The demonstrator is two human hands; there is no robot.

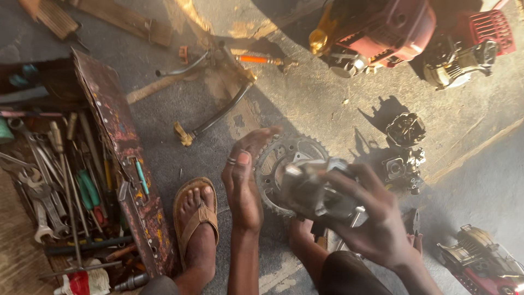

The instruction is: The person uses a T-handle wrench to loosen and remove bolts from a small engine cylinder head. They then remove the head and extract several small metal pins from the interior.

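Sprocket (275, 164) lies flat on the concrete floor (305, 98) at picture centre, toothed rim visible on its upper and left arcs; its right half is hidden behind a grey metal casting (314, 191).

Casting: held above the sprocket by the right hand (371, 218), which enters from 5 o'clock. The fingers are curled and clamped around the casting's right side. The casting is blurred, so its detail cannot be told.

Left hand (243, 180): enters from 6 o'clock, palm turned toward the casting, fingers straight and together, holding nothing. Its fingertips lie at the sprocket's 10 o'clock edge; contact cannot be told. Two rings show on one finger.

Foot (197, 218) in a tan sandal: at 9 o'clock of the left hand, just beside the forearm, resting on the floor.

Toolbox (117, 153): at 9 o'clock of the foot, a rusty open steel box. Inside lie spanners (38, 191), screwdrivers and green-handled pliers (87, 191), packed together.

Small engine parts (404, 158): two dark castings at 2 o'clock of the right hand, standing on the floor, apart from the sprocket.

Red housing (480, 262): at 4 o'clock, at the frame's lower right corner.

Bent rod (218, 114) with a yellow end: at 11 o'clock of the sprocket, lying on the floor.

Red engine (382, 27): at 1 o'clock, far edge of the frame, with a second unit (469, 49) beside it at its 3 o'clock.
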